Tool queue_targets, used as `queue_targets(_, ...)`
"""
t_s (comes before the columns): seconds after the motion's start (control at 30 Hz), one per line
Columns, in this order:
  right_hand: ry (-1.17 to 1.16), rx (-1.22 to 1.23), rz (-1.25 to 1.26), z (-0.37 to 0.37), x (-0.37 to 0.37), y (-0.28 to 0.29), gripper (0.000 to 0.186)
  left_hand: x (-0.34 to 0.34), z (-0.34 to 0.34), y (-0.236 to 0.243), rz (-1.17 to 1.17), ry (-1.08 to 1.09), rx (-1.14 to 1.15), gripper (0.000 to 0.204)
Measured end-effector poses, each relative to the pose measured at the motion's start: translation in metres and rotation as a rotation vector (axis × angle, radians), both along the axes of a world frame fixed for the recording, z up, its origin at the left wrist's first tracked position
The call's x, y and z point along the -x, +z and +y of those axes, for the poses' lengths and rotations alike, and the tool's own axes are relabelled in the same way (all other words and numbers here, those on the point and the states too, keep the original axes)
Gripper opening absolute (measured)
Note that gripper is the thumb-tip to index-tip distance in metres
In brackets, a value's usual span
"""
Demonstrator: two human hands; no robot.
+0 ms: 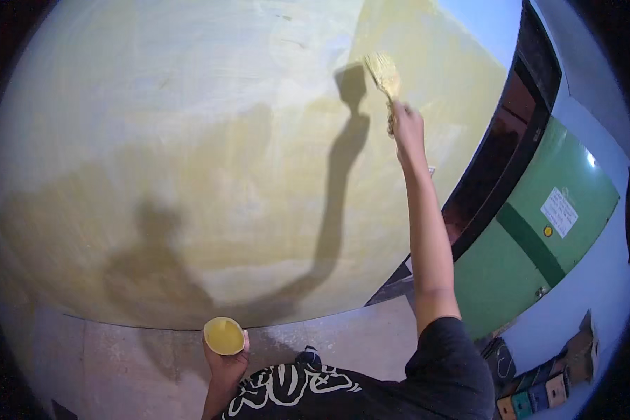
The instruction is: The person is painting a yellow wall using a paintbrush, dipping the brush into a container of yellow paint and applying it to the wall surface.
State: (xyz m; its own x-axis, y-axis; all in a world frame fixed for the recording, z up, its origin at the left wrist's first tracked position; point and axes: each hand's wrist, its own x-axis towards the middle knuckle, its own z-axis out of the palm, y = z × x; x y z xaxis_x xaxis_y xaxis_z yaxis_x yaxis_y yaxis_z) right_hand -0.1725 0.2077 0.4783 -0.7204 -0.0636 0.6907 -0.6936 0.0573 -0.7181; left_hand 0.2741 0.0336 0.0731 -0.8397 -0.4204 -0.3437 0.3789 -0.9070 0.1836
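My right hand is stretched up and forward, its fingers wrapped round the handle of a paintbrush. The wide brush is coated in pale yellow paint, and its bristles point up and left at the wall. Whether they touch the wall I cannot tell. Patchy yellow paint covers much of the wall, with whiter areas at the upper left. Low down in front of me, my left hand grips a round cup of yellow paint, held upright.
To the right is a dark-framed doorway, then a green door with a paper notice. Boxes and a dark bag sit at the lower right. The pale floor meets the wall's foot. My shadow falls across the wall.
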Motion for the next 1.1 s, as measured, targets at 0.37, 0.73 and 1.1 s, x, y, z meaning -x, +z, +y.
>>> queue_targets(0.37, 0.043, 0.222, 0.129, -0.082, 0.034, 0.202, 0.020, -0.003, 0.000, -0.003, 0.111, -0.064, -0.296, 0.047)
queue_targets(0.73, 0.124, 0.236, -0.236, -0.093, -0.001, 0.006, 0.026, 0.000, -0.015, -0.033, 0.040, -0.121, -0.290, 0.055)
queue_targets(1.1, 0.058, 0.318, -0.279, -0.080, -0.049, -0.075, 0.034, 0.009, -0.020, -0.016, 0.082, -0.243, -0.361, 0.042)
